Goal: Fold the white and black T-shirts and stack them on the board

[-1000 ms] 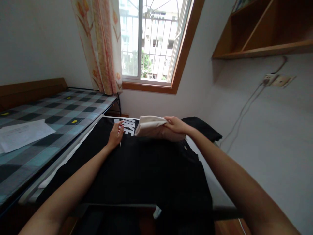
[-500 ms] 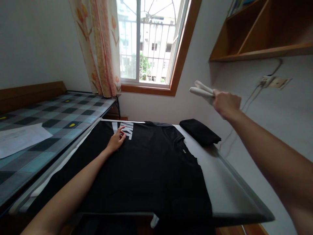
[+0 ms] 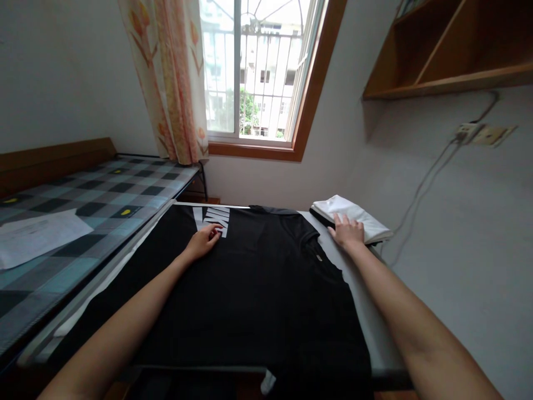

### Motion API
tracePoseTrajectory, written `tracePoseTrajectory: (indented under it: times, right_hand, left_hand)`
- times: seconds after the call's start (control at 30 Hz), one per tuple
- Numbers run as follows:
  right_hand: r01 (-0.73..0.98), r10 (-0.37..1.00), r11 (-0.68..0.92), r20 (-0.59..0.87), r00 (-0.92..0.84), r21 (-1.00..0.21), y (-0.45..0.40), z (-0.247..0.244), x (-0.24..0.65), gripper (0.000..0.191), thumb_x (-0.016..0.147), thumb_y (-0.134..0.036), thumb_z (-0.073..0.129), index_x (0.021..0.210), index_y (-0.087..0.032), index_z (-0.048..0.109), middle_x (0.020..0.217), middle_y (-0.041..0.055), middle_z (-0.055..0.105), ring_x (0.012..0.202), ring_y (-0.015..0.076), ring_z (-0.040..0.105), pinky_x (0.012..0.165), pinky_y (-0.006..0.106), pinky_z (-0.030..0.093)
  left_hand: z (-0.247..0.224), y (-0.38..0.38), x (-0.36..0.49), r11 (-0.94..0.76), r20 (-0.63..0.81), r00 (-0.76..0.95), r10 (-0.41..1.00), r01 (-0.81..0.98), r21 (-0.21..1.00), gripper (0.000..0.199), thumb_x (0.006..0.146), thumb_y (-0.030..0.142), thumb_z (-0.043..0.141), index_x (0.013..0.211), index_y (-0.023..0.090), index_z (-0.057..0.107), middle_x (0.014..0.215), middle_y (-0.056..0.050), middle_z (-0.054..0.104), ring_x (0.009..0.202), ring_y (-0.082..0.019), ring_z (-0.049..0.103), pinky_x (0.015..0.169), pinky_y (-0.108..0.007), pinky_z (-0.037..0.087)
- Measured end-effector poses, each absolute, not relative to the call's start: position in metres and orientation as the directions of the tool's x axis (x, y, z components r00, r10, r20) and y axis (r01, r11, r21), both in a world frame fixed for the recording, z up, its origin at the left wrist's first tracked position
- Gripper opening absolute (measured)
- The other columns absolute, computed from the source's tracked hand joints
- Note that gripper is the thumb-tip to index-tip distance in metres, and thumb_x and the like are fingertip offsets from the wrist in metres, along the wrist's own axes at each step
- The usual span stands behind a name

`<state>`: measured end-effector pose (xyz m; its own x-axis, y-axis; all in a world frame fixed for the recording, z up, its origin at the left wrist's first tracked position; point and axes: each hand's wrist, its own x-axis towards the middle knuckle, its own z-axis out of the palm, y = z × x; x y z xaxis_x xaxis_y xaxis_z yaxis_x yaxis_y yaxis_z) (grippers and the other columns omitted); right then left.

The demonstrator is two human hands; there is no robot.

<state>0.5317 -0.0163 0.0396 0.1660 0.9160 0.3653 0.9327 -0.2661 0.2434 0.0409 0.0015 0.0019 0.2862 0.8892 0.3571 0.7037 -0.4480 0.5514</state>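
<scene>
A black T-shirt (image 3: 258,283) with a white printed logo lies spread over the white table (image 3: 375,339). My left hand (image 3: 204,241) rests on the shirt beside the logo, its fingers loosely curled and apart, holding nothing. At the table's far right corner, a folded white cloth (image 3: 366,222) lies on top of a folded black cloth (image 3: 322,218), which is mostly covered. My right hand (image 3: 347,230) touches the near edge of the white cloth with its fingers spread.
To the left is a bed (image 3: 100,194) with a checked cover and paper sheets (image 3: 41,236) on it. A curtain (image 3: 179,83) hangs by the barred window. On the right are a wooden shelf (image 3: 449,83) and a wall socket (image 3: 468,132) with cables.
My right hand has come down from the air with the white cloth, which now lies on the black one, and its grip has opened. My left hand has moved slightly right.
</scene>
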Motion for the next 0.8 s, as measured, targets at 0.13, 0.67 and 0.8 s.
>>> tracePoseTrajectory:
  times: [0.13, 0.67, 0.8]
  right_hand:
    - [0.900, 0.935, -0.281, 0.306, 0.178, 0.335, -0.012, 0.042, 0.534, 0.069, 0.084, -0.032, 0.057, 0.147, -0.018, 0.033, 0.146, 0.0232, 0.038, 0.124, 0.0390, 0.042, 0.094, 0.048, 0.035]
    - [0.915, 0.962, -0.256, 0.179, 0.209, 0.310, -0.023, 0.050, 0.525, 0.061, 0.089, -0.021, 0.042, 0.149, -0.014, 0.032, 0.143, 0.0270, 0.041, 0.124, 0.0382, 0.048, 0.096, 0.048, 0.041]
    - [0.957, 0.944, -0.160, 0.321, 0.077, 0.243, -0.037, 0.041, 0.496, 0.061, 0.089, -0.031, 0.047, 0.147, -0.012, 0.036, 0.152, 0.0235, 0.028, 0.140, 0.0398, 0.023, 0.110, 0.054, 0.022]
  left_hand:
    - [0.003, 0.000, 0.042, -0.467, 0.359, 0.313, 0.880, 0.712, 0.525, 0.034, 0.087, 0.039, 0.048, 0.112, 0.021, 0.063, 0.087, -0.004, 0.063, 0.073, -0.017, 0.060, 0.069, -0.029, 0.047]
    - [0.002, 0.001, 0.041, -0.472, 0.311, 0.359, 0.880, 0.737, 0.484, 0.031, 0.088, 0.037, 0.047, 0.104, 0.020, 0.066, 0.099, -0.006, 0.061, 0.085, -0.019, 0.060, 0.079, -0.032, 0.049]
    - [-0.001, 0.001, 0.041, -0.492, 0.363, 0.350, 0.864, 0.741, 0.456, 0.029, 0.088, 0.038, 0.048, 0.101, 0.021, 0.068, 0.105, -0.007, 0.057, 0.096, -0.021, 0.059, 0.089, -0.035, 0.048]
